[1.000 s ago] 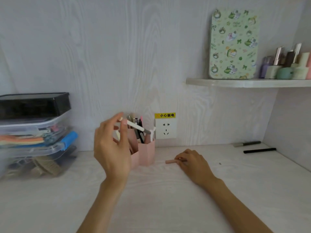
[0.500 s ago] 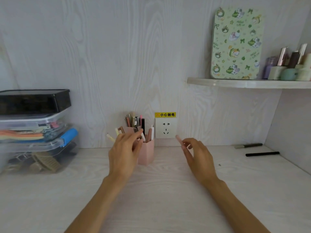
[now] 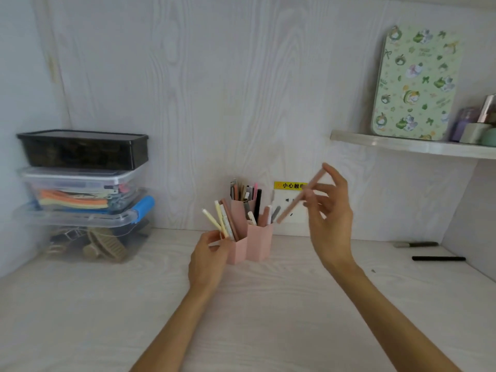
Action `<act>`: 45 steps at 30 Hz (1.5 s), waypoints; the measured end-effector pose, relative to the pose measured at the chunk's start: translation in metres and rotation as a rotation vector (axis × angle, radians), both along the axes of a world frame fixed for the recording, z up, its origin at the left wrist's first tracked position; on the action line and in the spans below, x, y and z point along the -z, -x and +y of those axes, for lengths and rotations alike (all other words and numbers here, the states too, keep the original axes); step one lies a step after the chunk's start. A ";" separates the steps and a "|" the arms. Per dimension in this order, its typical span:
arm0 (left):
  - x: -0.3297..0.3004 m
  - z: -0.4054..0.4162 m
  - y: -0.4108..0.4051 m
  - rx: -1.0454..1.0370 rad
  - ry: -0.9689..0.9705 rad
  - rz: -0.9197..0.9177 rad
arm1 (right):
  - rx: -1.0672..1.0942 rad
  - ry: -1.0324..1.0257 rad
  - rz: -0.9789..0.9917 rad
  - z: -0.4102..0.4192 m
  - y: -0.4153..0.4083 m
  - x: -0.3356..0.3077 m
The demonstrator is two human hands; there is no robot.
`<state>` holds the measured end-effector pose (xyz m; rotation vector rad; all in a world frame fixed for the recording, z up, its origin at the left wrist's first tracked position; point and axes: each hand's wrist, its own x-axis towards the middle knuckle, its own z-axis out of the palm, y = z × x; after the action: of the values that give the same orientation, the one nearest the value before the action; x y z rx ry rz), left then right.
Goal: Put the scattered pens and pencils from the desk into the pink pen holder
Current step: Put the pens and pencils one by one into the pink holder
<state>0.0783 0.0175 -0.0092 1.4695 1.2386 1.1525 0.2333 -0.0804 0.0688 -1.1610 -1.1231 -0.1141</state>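
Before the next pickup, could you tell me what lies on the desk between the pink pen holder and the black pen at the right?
In the head view, only bare desk lies between the pink pen holder and the black pen; the right hand hovers above it.

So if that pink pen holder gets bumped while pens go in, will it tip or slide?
The pink pen holder looks light and top-heavy, since its pens stand well above the rim, so tipping seems possible. The left hand at its side probably steadies it. On the smooth desk it may slide.
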 end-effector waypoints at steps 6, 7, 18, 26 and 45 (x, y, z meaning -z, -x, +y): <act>0.001 -0.003 0.004 0.006 -0.032 -0.019 | 0.169 0.355 -0.616 0.055 0.056 -0.009; 0.002 -0.004 0.004 0.007 -0.042 -0.023 | 0.237 0.422 -0.736 0.063 0.059 -0.005; 0.006 -0.002 0.006 -0.140 -0.106 -0.013 | 0.492 0.425 -1.292 0.088 0.044 0.019; 0.002 -0.016 0.004 -0.178 -0.429 0.257 | 0.393 0.341 -1.017 0.016 -0.017 0.029; 0.004 -0.080 -0.284 0.708 -0.593 0.606 | 0.568 1.217 -0.358 -0.106 -0.276 0.103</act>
<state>0.3627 -0.0629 -0.0129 2.5652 0.6094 0.6036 0.5089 -0.1859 -0.0342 -2.6211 -1.1310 -0.0688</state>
